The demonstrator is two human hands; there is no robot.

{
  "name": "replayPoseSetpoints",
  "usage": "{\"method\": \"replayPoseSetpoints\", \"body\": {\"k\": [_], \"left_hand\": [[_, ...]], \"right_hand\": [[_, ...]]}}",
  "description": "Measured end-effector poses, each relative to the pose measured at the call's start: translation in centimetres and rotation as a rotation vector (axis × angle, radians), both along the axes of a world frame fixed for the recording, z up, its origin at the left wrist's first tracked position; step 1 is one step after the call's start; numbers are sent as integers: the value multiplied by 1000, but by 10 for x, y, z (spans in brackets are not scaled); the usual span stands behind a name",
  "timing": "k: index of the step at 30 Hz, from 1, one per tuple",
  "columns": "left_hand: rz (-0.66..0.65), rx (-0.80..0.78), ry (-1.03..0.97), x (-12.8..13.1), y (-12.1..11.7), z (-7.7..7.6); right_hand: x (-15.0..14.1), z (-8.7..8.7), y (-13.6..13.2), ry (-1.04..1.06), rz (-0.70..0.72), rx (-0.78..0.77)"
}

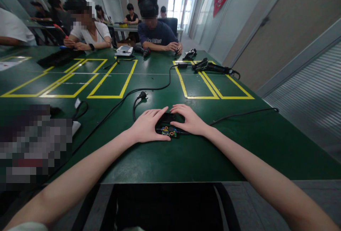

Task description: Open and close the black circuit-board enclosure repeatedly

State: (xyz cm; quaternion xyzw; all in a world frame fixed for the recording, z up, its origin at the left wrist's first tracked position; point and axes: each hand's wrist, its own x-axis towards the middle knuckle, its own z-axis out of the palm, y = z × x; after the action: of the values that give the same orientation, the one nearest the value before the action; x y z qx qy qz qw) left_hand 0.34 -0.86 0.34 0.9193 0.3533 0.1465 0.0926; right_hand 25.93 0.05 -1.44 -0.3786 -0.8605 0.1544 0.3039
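Note:
A small circuit board (169,132) with two copper-coloured rings and yellow and blue parts lies face up on the green table. Behind it is a black plastic shell (168,118), partly covered by fingers. My left hand (147,125) is open and curves around the left side of both, its thumb along the board's near edge. From the right, my right hand (190,120) arches over the shell's end, fingers and thumb apart; its thumb tip is close to the board, and contact is unclear. Black cable runs out on both sides, with a plug (143,95) at the left end.
Another black cable (125,97) crosses the table to a small black box (182,65) beside a dark hand tool (213,67). Yellow tape (106,97) marks rectangles. A blurred-out object (34,145) lies at left. Co-workers sit opposite, near a drill (145,51).

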Motion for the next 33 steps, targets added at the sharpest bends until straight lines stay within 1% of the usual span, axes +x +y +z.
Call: {"method": "replayPoseSetpoints", "body": {"k": [4, 6, 10, 13, 16, 20, 23, 25, 28, 33], "left_hand": [[-42, -7, -102, 0, 0, 3], [-77, -15, -132, -1, 0, 4], [-166, 1, -196, -2, -1, 6], [-195, 45, -249, -2, -1, 6], [-235, 91, -267, -2, -2, 5], [-269, 127, -259, 1, -5, 4], [-205, 126, -226, 3, -6, 4], [-170, 85, -214, 3, -5, 5], [-164, 10, -197, 2, -3, 5], [-137, 7, -167, 4, -4, 5]], "right_hand": [[3, 10, -5, 209, 79, -293], [3, 13, -7, 270, 98, -391], [2, 16, -10, 350, 136, -509], [1, 18, -12, 405, 192, -557], [1, 22, -15, 384, 267, -562], [0, 28, -17, 320, 283, -427], [-1, 31, -19, 271, 321, -390], [-1, 31, -20, 240, 339, -387], [-2, 30, -20, 212, 332, -385], [-2, 28, -19, 203, 321, -363]]}}
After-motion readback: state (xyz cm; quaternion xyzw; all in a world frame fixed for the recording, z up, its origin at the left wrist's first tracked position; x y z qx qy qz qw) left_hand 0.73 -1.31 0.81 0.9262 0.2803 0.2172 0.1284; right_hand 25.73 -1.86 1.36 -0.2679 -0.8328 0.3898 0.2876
